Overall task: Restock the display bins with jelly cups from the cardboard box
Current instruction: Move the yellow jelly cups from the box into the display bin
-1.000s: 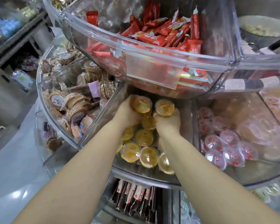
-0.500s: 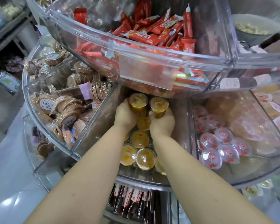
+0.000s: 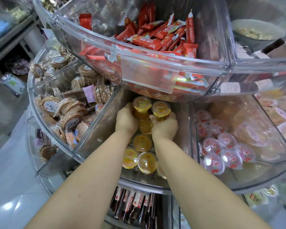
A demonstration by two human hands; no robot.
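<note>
Two yellow jelly cups, upright, side by side at the far end of the middle clear bin (image 3: 97,129), under the overhang of the upper tier. Left cup (image 3: 141,107) held by left hand (image 3: 126,120), fingers curled round its side. Right cup (image 3: 160,111) held by right hand (image 3: 165,126), fingers likewise wrapped round it. Hands nearly touching, a third yellow cup just visible between them. More yellow cups (image 3: 144,160) lie nearer in the same bin, beneath the forearms. Bin to the right: pink-lidded jelly cups (image 3: 221,151). Bin to the left: wrapped round cakes (image 3: 69,116). Upper tier: red snack packets (image 3: 157,38). Lower tier: dark stick packets (image 3: 134,207).
</note>
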